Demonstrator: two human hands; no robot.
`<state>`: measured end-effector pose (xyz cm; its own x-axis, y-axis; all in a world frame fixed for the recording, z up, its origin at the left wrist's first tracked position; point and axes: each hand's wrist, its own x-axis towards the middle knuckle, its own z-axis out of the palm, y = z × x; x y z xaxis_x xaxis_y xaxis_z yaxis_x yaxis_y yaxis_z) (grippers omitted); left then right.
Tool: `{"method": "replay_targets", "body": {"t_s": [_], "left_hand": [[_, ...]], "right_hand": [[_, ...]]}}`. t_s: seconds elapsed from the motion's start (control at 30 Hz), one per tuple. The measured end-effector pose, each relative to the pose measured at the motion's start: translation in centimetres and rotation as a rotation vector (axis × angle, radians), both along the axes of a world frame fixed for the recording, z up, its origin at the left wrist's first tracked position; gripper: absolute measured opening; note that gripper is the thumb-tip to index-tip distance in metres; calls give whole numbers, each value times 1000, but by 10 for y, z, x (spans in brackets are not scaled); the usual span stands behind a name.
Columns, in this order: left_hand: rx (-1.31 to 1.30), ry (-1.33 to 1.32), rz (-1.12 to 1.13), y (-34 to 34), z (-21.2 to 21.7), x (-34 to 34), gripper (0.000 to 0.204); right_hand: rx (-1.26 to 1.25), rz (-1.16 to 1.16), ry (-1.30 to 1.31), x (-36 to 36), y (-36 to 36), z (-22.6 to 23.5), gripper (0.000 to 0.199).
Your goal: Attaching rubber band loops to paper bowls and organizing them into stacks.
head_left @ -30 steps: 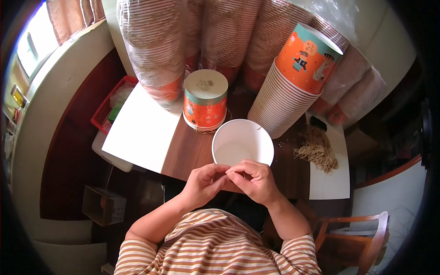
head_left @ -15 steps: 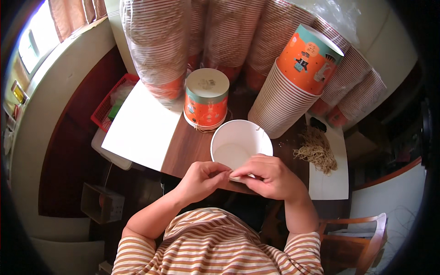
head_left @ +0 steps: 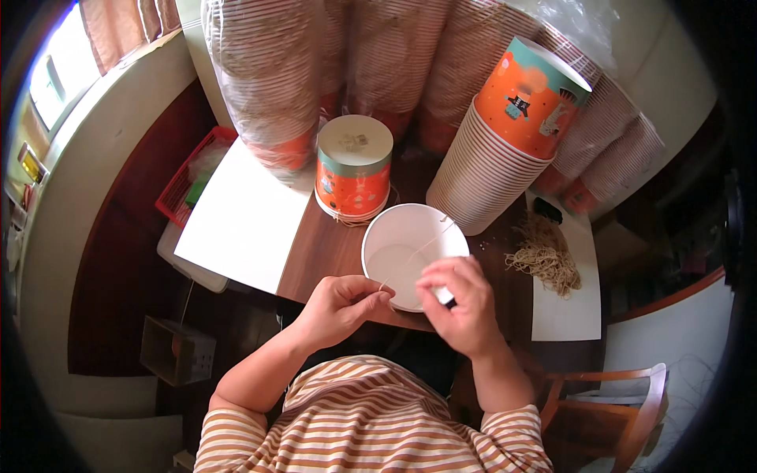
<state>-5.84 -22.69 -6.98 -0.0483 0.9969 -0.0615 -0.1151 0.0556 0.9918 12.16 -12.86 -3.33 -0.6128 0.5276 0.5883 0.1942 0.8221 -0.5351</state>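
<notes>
Seemingly threading, the left hand (head_left: pixel 341 303) pinches a string (head_left: pixel 418 254) at the near rim of a white cup (head_left: pixel 406 252); the string runs far-right across the cup mouth; the right hand (head_left: pixel 461 303), fingers curled, grips the cup's near-right rim on the surface (head_left: pixel 327 248).

White paper cup (head_left: pixel 406 252) — orange-and-teal tub (head_left: pixel 353 169), orange-striped shirt (head_left: pixel 371 426).

I see the open paper cup (head_left: pixel 406 252) near me on the table (head_left: pixel 331 248), the upturned cup (head_left: pixel 353 167) far-left, the cup stack (head_left: pixel 505 142) far-right, the string pile (head_left: pixel 546 256) right.
</notes>
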Motion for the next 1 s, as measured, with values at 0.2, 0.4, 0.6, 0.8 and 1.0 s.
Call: {"method": "replay_targets", "body": {"t_s": [0.2, 0.4, 0.6, 0.8, 1.0], "left_hand": [[22, -79, 39, 0, -4, 4, 19], [88, 84, 100, -1, 0, 8, 18], [89, 65, 112, -4, -8, 8, 16], [87, 93, 148, -3, -15, 3, 17], [46, 1, 147, -1, -21, 7, 17]], "right_hand": [[-36, -18, -74, 1, -25, -23, 18], [-135, 38, -60, -7, -21, -34, 14], [-181, 6, -20, -5, -23, -27, 10], [-122, -30, -89, 22, -30, -12, 12], [63, -180, -52, 7, -39, -18, 22]]}}
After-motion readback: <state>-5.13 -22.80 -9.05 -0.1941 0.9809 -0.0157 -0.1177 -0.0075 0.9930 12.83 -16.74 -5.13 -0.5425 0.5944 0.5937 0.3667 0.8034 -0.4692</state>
